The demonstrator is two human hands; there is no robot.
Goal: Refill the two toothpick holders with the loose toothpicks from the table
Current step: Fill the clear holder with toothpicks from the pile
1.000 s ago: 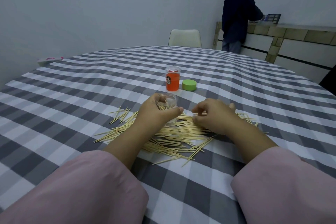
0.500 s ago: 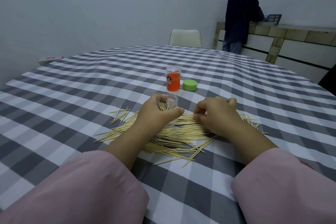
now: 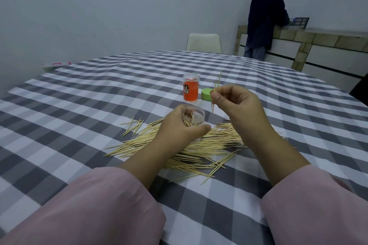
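My left hand (image 3: 179, 127) grips a clear toothpick holder (image 3: 196, 114) that stands on the checked tablecloth and has a few toothpicks inside. My right hand (image 3: 237, 103) is raised above the table to the right of that holder, pinching a few toothpicks (image 3: 216, 91) nearly upright between thumb and fingers. A pile of loose toothpicks (image 3: 191, 149) lies spread under and around both hands. An orange toothpick holder (image 3: 190, 90) stands open farther back, with a green lid (image 3: 206, 94) lying beside it on its right.
The round table (image 3: 79, 105) carries a grey and white checked cloth. A cream chair (image 3: 203, 42) stands at its far side. A person in dark clothes (image 3: 264, 12) stands at a counter (image 3: 318, 45) at the back right. A white and pink object (image 3: 55, 65) lies at the far left edge.
My right hand has lifted off the pile with a few toothpicks pinched in it and moved up beside the clear holder. My left hand has stayed on the holder.
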